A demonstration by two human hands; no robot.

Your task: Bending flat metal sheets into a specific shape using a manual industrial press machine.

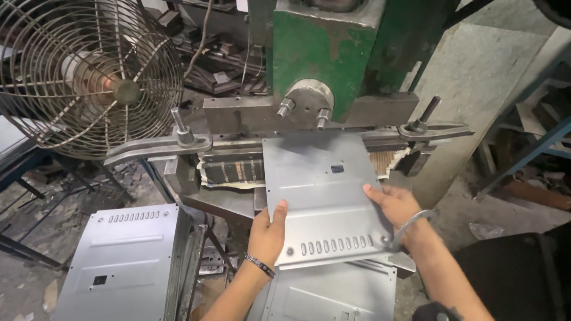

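A grey sheet-metal panel [324, 190] with a row of slots near its front edge lies tilted on the bed of a green press machine [321, 59], its far edge under the press head. My left hand [267, 233] grips the panel's near left corner, thumb on top. My right hand [395, 205] holds the right edge, fingers spread on the surface. A metal bangle hangs on my right wrist and a bracelet on my left.
A stack of similar panels [122, 261] stands at the lower left, and another panel [333, 294] lies below the held one. A caged fan [89, 77] is at the upper left. Clamp arms [160, 148] flank the press bed. A concrete pillar [476, 77] rises on the right.
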